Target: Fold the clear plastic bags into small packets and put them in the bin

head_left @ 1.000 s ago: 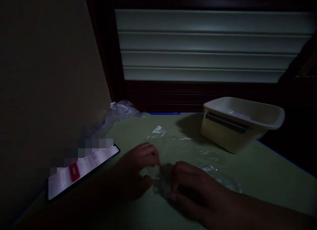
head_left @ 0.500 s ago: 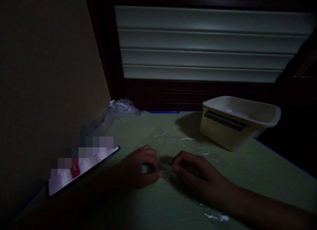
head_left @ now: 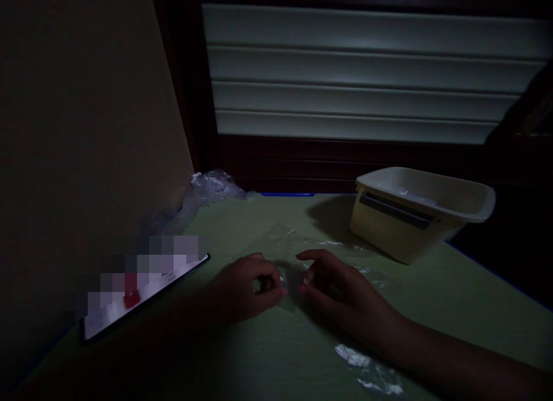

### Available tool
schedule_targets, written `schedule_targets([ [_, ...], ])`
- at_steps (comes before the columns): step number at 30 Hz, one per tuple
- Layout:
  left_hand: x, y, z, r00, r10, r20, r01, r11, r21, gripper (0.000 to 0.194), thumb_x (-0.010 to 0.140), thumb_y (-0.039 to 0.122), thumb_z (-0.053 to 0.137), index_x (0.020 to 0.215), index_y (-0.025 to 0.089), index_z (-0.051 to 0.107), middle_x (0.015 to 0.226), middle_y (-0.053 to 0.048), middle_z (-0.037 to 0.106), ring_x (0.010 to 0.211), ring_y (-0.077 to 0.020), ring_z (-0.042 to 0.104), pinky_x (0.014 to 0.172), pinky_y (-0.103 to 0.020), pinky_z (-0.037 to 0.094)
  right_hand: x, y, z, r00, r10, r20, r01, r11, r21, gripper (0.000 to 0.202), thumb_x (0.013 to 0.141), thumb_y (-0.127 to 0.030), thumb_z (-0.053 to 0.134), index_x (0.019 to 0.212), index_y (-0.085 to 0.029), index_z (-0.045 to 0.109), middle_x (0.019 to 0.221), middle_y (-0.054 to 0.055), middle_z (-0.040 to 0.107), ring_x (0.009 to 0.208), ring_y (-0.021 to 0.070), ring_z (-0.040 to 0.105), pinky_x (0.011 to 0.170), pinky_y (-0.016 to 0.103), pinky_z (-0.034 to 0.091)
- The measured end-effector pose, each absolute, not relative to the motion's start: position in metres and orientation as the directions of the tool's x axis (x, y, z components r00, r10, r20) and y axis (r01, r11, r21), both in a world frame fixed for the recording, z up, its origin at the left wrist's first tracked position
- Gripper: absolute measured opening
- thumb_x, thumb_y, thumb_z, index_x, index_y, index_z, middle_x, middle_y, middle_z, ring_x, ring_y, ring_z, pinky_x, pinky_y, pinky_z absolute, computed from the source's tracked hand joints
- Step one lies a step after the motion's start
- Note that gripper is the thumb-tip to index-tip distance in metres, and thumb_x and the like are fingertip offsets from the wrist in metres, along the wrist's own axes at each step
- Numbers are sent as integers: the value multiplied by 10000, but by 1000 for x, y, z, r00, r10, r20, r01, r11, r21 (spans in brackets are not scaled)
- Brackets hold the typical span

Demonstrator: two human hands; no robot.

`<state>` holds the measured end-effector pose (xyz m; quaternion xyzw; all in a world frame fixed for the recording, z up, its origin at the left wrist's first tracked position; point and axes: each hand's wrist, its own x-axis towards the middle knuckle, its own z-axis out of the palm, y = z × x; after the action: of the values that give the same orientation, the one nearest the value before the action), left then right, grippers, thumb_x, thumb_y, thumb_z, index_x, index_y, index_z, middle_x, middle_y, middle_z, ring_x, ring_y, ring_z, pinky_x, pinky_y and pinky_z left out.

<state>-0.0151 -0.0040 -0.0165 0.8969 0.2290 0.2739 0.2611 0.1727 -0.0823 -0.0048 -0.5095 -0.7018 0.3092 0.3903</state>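
Observation:
Between my hands is a thin piece of clear plastic (head_left: 292, 294), perhaps a small bag; its outline is hard to see in the dim light. My left hand (head_left: 254, 286) pinches its left side between thumb and curled fingers. On the other side, my right hand (head_left: 341, 288) holds the plastic low between the thumb and a bent finger, with the index finger lifted away from it. More clear plastic (head_left: 285, 237) lies flat on the table just beyond my hands. Another crumpled clear piece (head_left: 369, 371) rests below my right forearm.
A cream plastic bin (head_left: 389, 231) with clear plastic inside stands at the right rear of the green table (head_left: 268, 360). A lit phone (head_left: 151, 294) lies at the left, partly pixelated. Crumpled plastic (head_left: 216, 185) sits in the back corner, by the wall and a slatted panel (head_left: 345, 70).
My right index finger has lifted and straightened away from the thumb. My left fingers have curled in more and shifted slightly right. The crumpled plastic below my right forearm shows more fully.

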Motion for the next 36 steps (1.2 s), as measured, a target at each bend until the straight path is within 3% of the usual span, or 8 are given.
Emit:
schedule_targets([
  [5, -16, -4, -18, 712, 606, 354, 345, -741, 576, 203, 751, 182, 610, 954, 174, 607, 672, 29, 554, 671, -141, 537, 665, -253, 411, 177, -83, -4, -218, 913, 344, 603, 404, -688, 388, 810, -160, 522, 1189, -166, 440, 913, 66, 617, 763, 166, 582, 692, 308, 483],
  [11, -16, -5, -17, 740, 532, 411, 363, -831, 422, 325, 731, 126, 652, 1045, 183, 586, 688, 32, 570, 717, -161, 535, 710, -275, 399, 180, -85, -3, -363, 808, 464, 729, 557, -399, 256, 833, -100, 507, 1078, -162, 546, 1070, 110, 556, 941, 188, 547, 787, 311, 470],
  [16, -15, -2, -15, 750, 542, 380, 394, -827, 402, 206, 726, 138, 689, 917, 164, 617, 646, 36, 559, 675, -156, 528, 657, -263, 387, 180, -88, 2, -439, 843, 311, 821, 517, -243, 152, 872, -148, 465, 874, -137, 616, 823, 85, 600, 729, 189, 553, 655, 314, 457],
  [19, -14, 0, -16, 737, 566, 369, 420, -811, 407, 195, 732, 147, 686, 914, 171, 621, 613, 47, 548, 661, -153, 532, 663, -265, 389, 180, -89, 6, -419, 878, 229, 848, 469, -246, 163, 872, -145, 458, 850, -142, 619, 764, 66, 591, 672, 174, 546, 614, 292, 436],
  [25, -14, 1, -14, 708, 565, 424, 481, -825, 297, 130, 757, 138, 669, 878, 154, 627, 730, -5, 602, 752, -183, 546, 687, -284, 413, 178, -94, 17, -455, 877, 157, 706, 462, -536, 121, 856, -135, 486, 882, -155, 603, 809, 32, 608, 688, 122, 567, 619, 212, 437],
  [28, -16, 1, -14, 682, 567, 462, 501, -822, 270, 147, 754, 155, 690, 883, 143, 621, 828, -34, 616, 801, -194, 563, 715, -301, 426, 178, -97, 19, -464, 867, 181, 652, 473, -593, 136, 877, -153, 467, 874, -162, 603, 800, 22, 609, 685, 107, 569, 619, 194, 441],
  [32, -17, 3, -14, 709, 523, 473, 509, -844, 171, 141, 749, 185, 712, 845, 143, 618, 829, -31, 611, 801, -195, 565, 707, -308, 426, 181, -97, 15, -473, 822, 317, 692, 570, -443, 205, 893, -148, 406, 903, -134, 611, 826, 73, 618, 728, 151, 576, 659, 260, 467],
  [36, -15, 4, -13, 740, 468, 483, 510, -859, 49, 100, 774, 206, 691, 776, 145, 612, 793, -31, 596, 769, -197, 547, 684, -321, 421, 181, -94, 12, -564, 745, 357, 698, 661, -275, 264, 890, -219, 454, 1103, -125, 577, 1111, 138, 610, 983, 220, 565, 856, 352, 452],
])
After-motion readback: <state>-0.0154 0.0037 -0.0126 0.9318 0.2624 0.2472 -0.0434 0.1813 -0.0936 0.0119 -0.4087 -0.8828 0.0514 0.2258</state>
